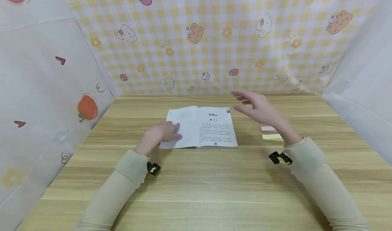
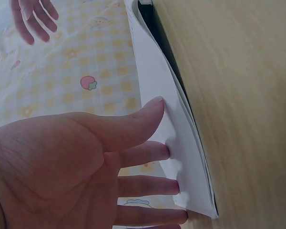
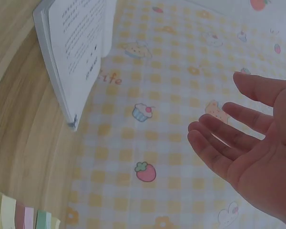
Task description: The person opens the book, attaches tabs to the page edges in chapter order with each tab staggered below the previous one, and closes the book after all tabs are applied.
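Observation:
An open book (image 1: 215, 130) lies on the wooden table, its left page blank and its right page printed. My left hand (image 1: 164, 131) rests on the blank page near the left edge; in the left wrist view, the straight fingertips (image 2: 174, 186) touch the paper. Above the table, beyond the book's far right corner, hovers my right hand (image 1: 257, 105), holding nothing. The right wrist view shows its fingers (image 3: 229, 136) loosely bent and apart from the book (image 3: 76, 52).
Right of the book are sticky-note pads, one pink (image 1: 268, 128) and one yellow (image 1: 272, 137); the right wrist view also shows a green pad (image 3: 41, 219). A yellow checked cloth (image 1: 226, 50) hangs behind the table (image 1: 196, 183), with white cloth at both sides.

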Demonstrator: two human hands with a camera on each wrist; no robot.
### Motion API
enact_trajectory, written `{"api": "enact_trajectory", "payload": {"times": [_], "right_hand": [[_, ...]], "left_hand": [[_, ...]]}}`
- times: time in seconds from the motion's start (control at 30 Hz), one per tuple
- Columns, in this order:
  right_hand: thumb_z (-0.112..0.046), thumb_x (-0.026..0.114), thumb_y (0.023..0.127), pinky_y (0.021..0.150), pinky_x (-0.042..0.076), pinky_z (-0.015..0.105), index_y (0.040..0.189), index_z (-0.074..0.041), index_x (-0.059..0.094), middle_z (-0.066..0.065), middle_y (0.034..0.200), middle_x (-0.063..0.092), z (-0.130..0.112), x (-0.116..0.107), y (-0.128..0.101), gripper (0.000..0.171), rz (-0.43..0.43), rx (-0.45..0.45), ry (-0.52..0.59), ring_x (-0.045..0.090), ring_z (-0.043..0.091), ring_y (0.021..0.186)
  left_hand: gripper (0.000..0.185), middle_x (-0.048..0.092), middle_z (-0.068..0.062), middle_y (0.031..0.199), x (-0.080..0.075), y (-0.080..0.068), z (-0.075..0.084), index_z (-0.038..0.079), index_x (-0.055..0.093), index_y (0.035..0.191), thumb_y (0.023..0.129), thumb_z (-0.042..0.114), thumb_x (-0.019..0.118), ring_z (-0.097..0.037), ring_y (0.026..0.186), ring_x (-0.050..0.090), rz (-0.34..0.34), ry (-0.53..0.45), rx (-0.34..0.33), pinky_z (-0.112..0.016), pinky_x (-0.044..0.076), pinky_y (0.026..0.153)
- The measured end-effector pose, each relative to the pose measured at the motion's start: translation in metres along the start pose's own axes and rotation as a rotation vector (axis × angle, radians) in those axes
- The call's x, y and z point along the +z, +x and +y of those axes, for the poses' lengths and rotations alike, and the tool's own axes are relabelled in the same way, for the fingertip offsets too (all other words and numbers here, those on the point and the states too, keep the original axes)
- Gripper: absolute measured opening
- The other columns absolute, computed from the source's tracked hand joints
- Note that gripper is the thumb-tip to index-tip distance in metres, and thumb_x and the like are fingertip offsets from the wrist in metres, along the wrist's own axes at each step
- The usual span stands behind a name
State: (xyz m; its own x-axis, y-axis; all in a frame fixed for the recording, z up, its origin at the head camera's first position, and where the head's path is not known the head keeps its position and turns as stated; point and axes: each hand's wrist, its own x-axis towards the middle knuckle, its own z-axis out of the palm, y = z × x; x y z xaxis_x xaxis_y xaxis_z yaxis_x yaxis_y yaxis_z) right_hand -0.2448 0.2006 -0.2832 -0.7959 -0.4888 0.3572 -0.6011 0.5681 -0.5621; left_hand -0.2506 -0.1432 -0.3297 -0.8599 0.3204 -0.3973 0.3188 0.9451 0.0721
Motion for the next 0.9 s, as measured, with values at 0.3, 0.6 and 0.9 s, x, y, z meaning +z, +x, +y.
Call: {"api": "enact_trajectory", "payload": {"times": [0.3, 0.6, 0.9], "right_hand": [[-0.016, 0.065, 0.100, 0.106, 0.043, 0.053, 0.144, -0.001, 0.052, 0.018, 0.145, 0.054, 0.009, -0.014, -0.003, 0.049, 0.069, 0.032, -0.002, 0.054, 0.040, 0.126], [-0.016, 0.067, 0.099, 0.106, 0.043, 0.054, 0.142, 0.001, 0.054, 0.020, 0.142, 0.056, 0.026, -0.025, -0.004, 0.048, 0.107, 0.088, -0.008, 0.054, 0.041, 0.125], [-0.019, 0.066, 0.099, 0.103, 0.045, 0.053, 0.139, 0.000, 0.055, 0.020, 0.139, 0.057, 0.040, -0.039, -0.008, 0.046, 0.133, 0.144, 0.014, 0.057, 0.037, 0.123]], "left_hand": [[0.066, 0.031, -0.024, 0.159, 0.000, -0.001, 0.001, 0.006, 0.029, 0.159, 0.106, 0.040, 0.049, -0.040, 0.146, 0.030, 0.005, -0.005, 0.007, -0.052, 0.026, 0.118], [0.066, 0.031, -0.024, 0.159, 0.001, 0.001, 0.001, 0.007, 0.030, 0.159, 0.106, 0.040, 0.050, -0.039, 0.146, 0.031, 0.002, -0.012, -0.003, -0.051, 0.027, 0.118], [0.066, 0.031, -0.024, 0.160, 0.002, 0.000, 0.001, 0.007, 0.029, 0.159, 0.106, 0.040, 0.050, -0.039, 0.146, 0.030, 0.004, -0.020, -0.008, -0.052, 0.027, 0.118]]}}
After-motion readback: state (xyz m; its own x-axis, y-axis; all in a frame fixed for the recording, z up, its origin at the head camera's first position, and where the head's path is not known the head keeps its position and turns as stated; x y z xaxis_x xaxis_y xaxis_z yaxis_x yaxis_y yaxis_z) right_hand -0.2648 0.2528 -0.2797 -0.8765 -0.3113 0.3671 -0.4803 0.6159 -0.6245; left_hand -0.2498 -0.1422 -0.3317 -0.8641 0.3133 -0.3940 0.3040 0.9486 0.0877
